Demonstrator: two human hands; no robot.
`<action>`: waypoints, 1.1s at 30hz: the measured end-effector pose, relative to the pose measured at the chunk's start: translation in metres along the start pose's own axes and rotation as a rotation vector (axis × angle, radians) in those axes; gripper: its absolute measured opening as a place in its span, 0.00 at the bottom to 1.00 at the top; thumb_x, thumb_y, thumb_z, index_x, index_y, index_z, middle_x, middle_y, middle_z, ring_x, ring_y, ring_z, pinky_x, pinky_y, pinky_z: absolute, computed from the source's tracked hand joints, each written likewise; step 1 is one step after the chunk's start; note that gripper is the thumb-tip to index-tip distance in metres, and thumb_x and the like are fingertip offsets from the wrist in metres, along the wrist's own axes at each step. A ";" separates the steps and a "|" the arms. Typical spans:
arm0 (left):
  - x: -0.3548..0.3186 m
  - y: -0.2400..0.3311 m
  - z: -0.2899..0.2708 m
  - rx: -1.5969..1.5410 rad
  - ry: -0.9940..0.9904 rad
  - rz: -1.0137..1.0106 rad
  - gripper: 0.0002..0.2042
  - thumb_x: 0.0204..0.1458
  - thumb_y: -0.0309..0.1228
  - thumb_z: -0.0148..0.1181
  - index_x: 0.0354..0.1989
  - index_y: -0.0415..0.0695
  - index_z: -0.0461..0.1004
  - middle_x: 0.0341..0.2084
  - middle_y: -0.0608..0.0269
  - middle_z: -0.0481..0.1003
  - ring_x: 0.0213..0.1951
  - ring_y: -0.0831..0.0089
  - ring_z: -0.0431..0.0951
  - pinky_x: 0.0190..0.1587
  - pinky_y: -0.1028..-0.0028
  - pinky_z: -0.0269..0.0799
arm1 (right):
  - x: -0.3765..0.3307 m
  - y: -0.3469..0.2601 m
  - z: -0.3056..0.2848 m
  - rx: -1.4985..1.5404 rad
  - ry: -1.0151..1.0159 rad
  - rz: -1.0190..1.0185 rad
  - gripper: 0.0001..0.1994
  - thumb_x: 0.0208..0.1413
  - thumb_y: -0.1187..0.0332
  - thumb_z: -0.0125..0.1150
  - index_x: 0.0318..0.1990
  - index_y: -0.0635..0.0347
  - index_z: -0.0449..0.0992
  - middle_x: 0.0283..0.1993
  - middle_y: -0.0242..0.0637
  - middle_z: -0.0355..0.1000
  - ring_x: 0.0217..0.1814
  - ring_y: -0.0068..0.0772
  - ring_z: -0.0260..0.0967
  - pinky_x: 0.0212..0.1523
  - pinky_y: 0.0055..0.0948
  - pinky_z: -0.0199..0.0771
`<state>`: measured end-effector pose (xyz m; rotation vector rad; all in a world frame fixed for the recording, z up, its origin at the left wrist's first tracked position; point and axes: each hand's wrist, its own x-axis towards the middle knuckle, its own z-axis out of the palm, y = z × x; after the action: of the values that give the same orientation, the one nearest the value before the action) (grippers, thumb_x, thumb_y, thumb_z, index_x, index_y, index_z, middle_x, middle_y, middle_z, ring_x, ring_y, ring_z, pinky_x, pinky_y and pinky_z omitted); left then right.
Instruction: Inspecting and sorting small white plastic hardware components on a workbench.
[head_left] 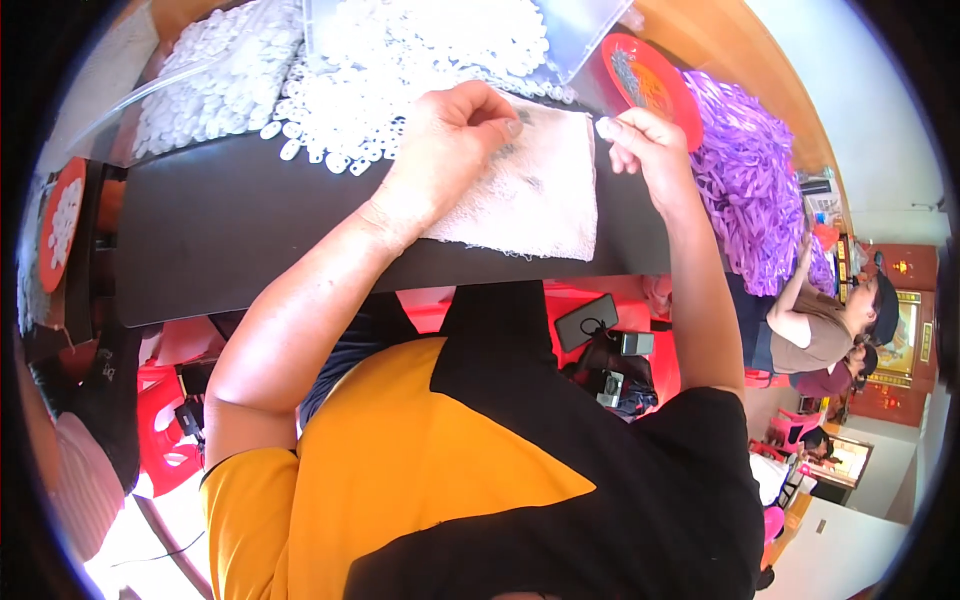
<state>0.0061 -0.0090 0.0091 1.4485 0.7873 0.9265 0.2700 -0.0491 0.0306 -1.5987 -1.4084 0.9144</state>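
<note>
My left hand (450, 145) is closed above a pale pink cloth (560, 215), thumb and forefinger pressed together. Whatever may be between those fingertips is too small to make out. To the right of the cloth, my right hand (648, 150) is raised and pinches a small white plastic piece (605, 127) between thumb and forefinger. A few small dark marks or bits show on the cloth beside my left fingertips. Just beyond my left hand spreads a loose heap of small white plastic pieces (350, 100), many with holes.
A clear bag of white pieces (220, 85) lies back left on the dark table (230, 230). Back right are a red plate (686, 100) with small grey and orange bits and a mound of purple ribbons (740, 180). A phone (587, 322) lies below the edge. People (815, 330) are at right.
</note>
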 end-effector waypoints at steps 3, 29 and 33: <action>-0.002 -0.009 0.003 0.060 -0.033 0.175 0.09 0.52 0.20 0.56 0.41 0.42 0.75 0.23 0.72 0.70 0.26 0.86 0.68 0.30 0.84 0.66 | -0.009 -0.015 0.023 0.105 -0.119 -0.021 0.07 0.56 0.67 0.62 0.31 0.62 0.77 0.21 0.26 0.68 0.20 0.14 0.61 0.22 0.16 0.58; -0.006 -0.005 0.010 0.166 -0.092 0.494 0.10 0.45 0.21 0.66 0.35 0.40 0.73 0.25 0.60 0.74 0.31 0.70 0.79 0.33 0.73 0.74 | -0.034 -0.038 0.070 0.482 -0.213 -0.054 0.08 0.59 0.71 0.57 0.34 0.69 0.76 0.25 0.33 0.69 0.22 0.20 0.64 0.24 0.20 0.64; -0.005 -0.006 0.010 0.179 -0.126 0.517 0.10 0.47 0.21 0.66 0.38 0.39 0.73 0.30 0.65 0.73 0.33 0.80 0.76 0.35 0.79 0.72 | -0.036 -0.031 0.070 0.544 -0.204 -0.056 0.08 0.59 0.71 0.57 0.35 0.70 0.76 0.24 0.33 0.68 0.22 0.21 0.64 0.25 0.21 0.66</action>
<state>0.0128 -0.0174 0.0022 1.8973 0.4113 1.1553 0.1894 -0.0759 0.0293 -1.0755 -1.1913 1.3215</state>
